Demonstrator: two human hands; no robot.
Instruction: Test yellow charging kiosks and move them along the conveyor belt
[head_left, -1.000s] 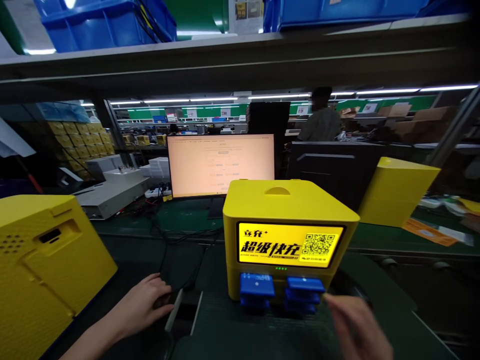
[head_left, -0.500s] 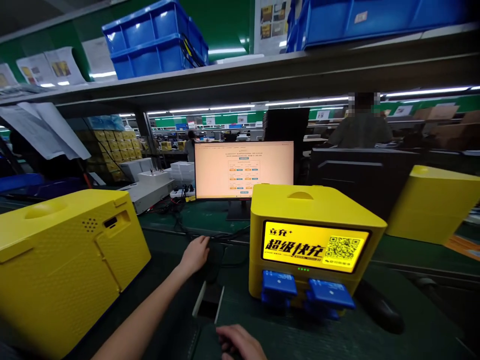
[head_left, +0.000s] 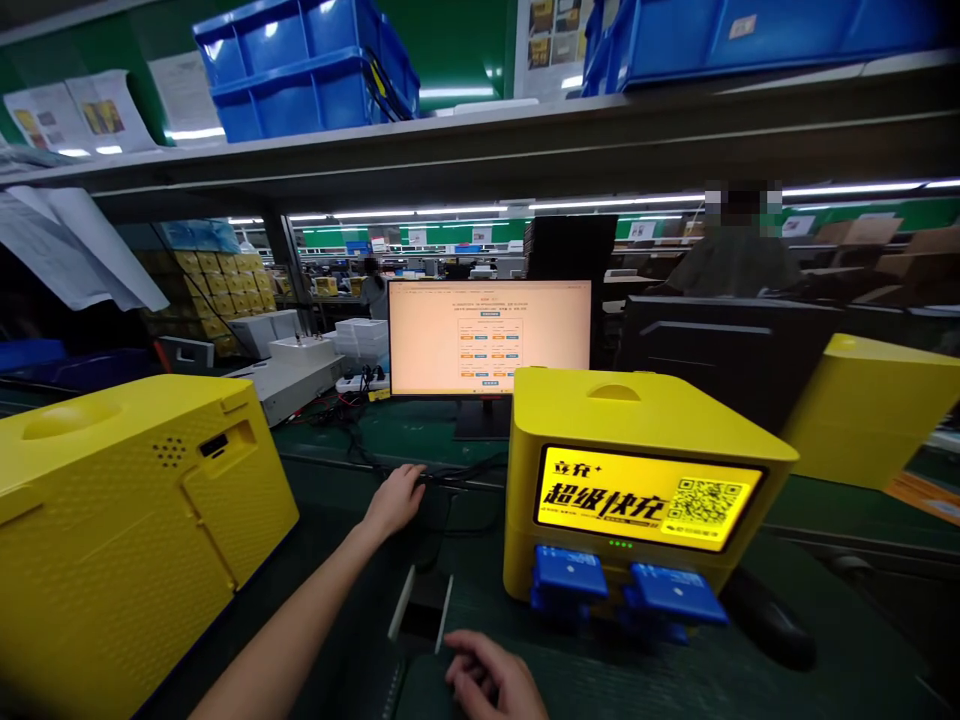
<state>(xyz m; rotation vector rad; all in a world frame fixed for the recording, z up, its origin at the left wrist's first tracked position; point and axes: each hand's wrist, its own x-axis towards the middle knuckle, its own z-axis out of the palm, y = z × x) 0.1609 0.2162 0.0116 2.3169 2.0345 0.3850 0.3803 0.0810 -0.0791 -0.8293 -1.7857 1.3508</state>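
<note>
Head view: dark green bench point(head_left: 825, 680), overhead shelf point(head_left: 525, 140).

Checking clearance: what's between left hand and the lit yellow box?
Head view: black cables run from the left hand across dark green mat to the yellow box; nothing else.

The bench is dim and shadowed under the shelf point(head_left: 525, 140). Long white ceiling lights point(head_left: 600, 200) are seen far back, and they look bright. The most light up close is given off by the monitor point(head_left: 489, 336) and the glowing screen point(head_left: 649, 497) on the yellow box point(head_left: 637, 420). Straight lines are bent near the edges. The right hand point(head_left: 495, 680) is a little blurred. The far background is soft and grainy.
</note>
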